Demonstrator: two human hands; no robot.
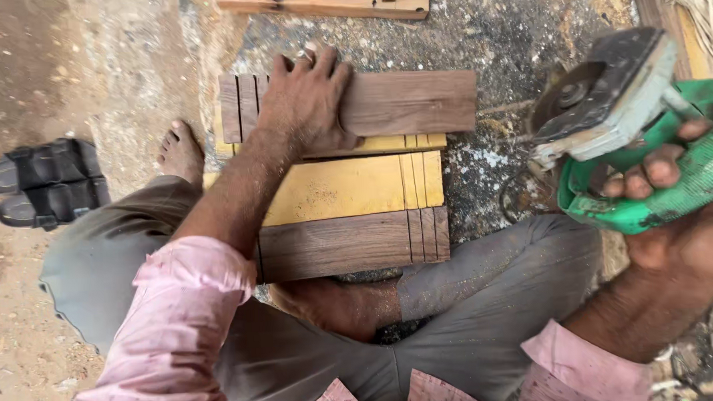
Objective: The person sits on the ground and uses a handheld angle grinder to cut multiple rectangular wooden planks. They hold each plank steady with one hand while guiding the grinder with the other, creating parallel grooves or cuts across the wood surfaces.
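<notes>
My left hand [304,102] rests flat on a dark brown wooden board [408,102] with saw grooves cut across its left end. Under and in front of it lie a yellow board [348,189] and another dark brown board [342,245], both grooved near their right ends. My right hand [678,218] grips a green angle grinder [660,171], held up at the right, its grey guard and disc [584,94] pointing toward the boards but apart from them.
I sit cross-legged on a dusty floor, one bare foot [182,152] beside the boards. A pair of black sandals [43,186] lies at the left. A light wooden plank [328,1] lies beyond the boards, straw-like fibres [700,1] at the top right.
</notes>
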